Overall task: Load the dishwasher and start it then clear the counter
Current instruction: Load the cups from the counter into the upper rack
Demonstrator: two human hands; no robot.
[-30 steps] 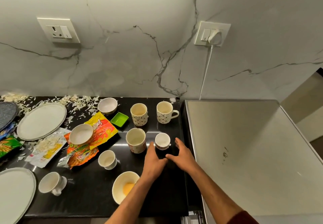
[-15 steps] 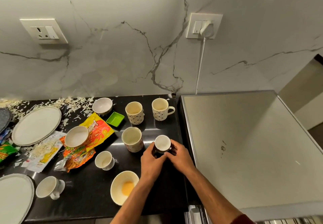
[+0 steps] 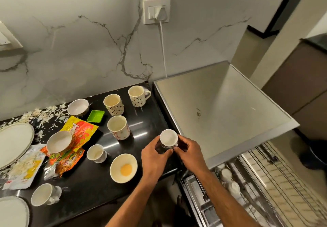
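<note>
**Mia:** Where is the little cup [image 3: 168, 137] right now?

**Sam:** It is at the right edge of the black counter [image 3: 146, 120], just beside the shiny dishwasher top [image 3: 221, 109]. Both hands hold it. The left hand [image 3: 153, 154] curls round its left side, and the right hand [image 3: 190, 151] pinches its right side. I can't tell if it sits on the counter or is just off it.

**Mia:** Is there anything in it?

**Sam:** It looks white and empty inside.

**Mia:** Is the job nearly done?

**Sam:** No, I think it has only begun. The pulled-out rack [image 3: 251, 182] down on the right has a few white things in it, too blurry to name. Lots is left on the counter.

**Mia:** Like what?

**Sam:** A tall cup [image 3: 118, 128] near the little one, two dotted mugs [image 3: 113, 104] [image 3: 137, 96] at the back, and a bowl [image 3: 123, 168] with a yellow blob in it. Then a tiny green dish [image 3: 95, 116], another small cup [image 3: 96, 153], two more bowls [image 3: 78, 107] [image 3: 59, 141], one more cup [image 3: 43, 194] at the front, and plates [image 3: 14, 140] on the left.

**Mia:** And the mess?

**Sam:** Snack wrappers [image 3: 77, 131] and white flakes [image 3: 42, 115] are spread on the left. Those need clearing too, and the machine must be started.
</note>
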